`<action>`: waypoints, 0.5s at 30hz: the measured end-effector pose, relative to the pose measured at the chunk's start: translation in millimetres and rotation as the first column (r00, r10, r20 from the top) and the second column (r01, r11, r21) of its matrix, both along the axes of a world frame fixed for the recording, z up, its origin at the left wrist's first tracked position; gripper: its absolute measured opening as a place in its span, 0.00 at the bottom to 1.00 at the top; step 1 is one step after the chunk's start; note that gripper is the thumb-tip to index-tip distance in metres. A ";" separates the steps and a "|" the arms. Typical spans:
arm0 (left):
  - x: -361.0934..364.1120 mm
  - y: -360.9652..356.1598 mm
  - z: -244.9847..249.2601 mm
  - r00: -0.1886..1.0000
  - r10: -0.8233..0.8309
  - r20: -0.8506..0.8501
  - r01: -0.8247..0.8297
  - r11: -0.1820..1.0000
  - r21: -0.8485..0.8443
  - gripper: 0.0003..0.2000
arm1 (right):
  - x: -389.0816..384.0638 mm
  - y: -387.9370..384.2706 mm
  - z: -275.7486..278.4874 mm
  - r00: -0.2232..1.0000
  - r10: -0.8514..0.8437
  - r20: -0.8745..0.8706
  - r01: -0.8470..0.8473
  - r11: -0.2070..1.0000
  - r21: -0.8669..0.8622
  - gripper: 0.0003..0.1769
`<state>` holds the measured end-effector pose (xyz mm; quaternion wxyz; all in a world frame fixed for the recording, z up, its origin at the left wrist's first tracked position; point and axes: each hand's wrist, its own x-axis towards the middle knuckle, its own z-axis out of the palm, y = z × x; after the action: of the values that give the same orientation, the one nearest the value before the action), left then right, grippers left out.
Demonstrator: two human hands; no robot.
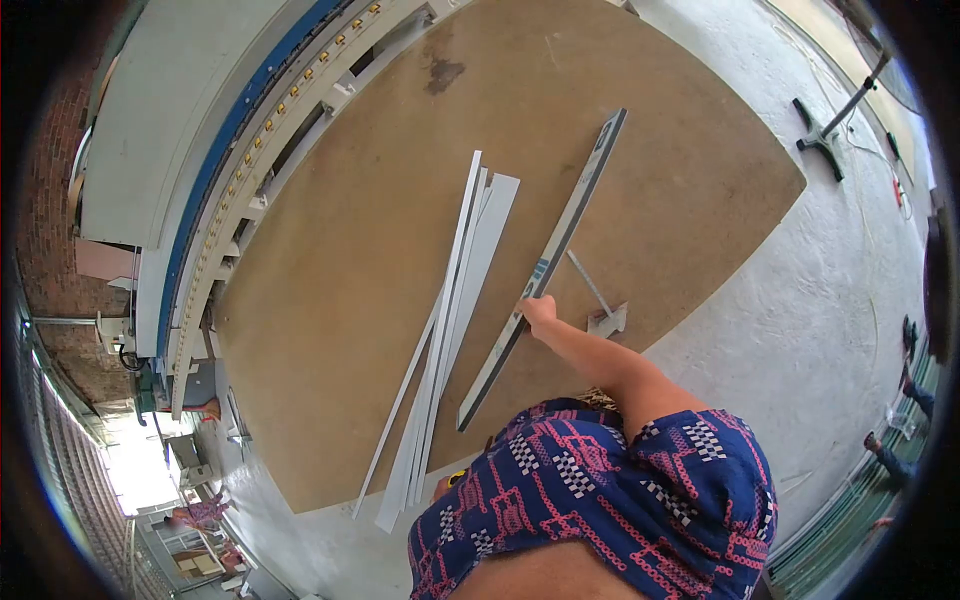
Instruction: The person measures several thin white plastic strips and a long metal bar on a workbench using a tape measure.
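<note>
My right hand [540, 310] is closed around a long metal straightedge [575, 215] that looks like a spirit level. This bar lies at a slant across a large brown board [330, 300]. Beside the right forearm is a square with a thin ruled blade [588, 282] and a wide triangular head [608, 320]. To the left of the bar, several long pale strips [455, 300] overlap in a narrow fan. My left hand [440, 488] shows only as a sliver by the patterned shirt, next to a small yellow and black thing [457, 478]; the shirt hides most of it.
A long machine with a blue band [205, 190] runs along the board's left side. Pale concrete floor [700, 50] borders the board. At upper right stands a dark-footed stand [822, 135]. Another person [205, 513] is at lower left, and someone's legs [895, 460] show at far right.
</note>
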<state>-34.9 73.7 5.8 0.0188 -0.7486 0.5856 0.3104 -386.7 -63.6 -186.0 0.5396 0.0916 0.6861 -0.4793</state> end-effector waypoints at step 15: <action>-10.8 19.2 6.1 0.984 0.176 0.015 -0.176 0.984 -0.013 0.19 | -171.9 -48.9 63.2 0.920 -0.246 0.304 0.346 0.875 -0.340 0.08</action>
<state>-45.6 92.9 11.9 -0.0082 -0.8000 0.5187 0.3014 -558.6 -112.5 -122.8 0.5490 0.1479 0.4815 -0.6671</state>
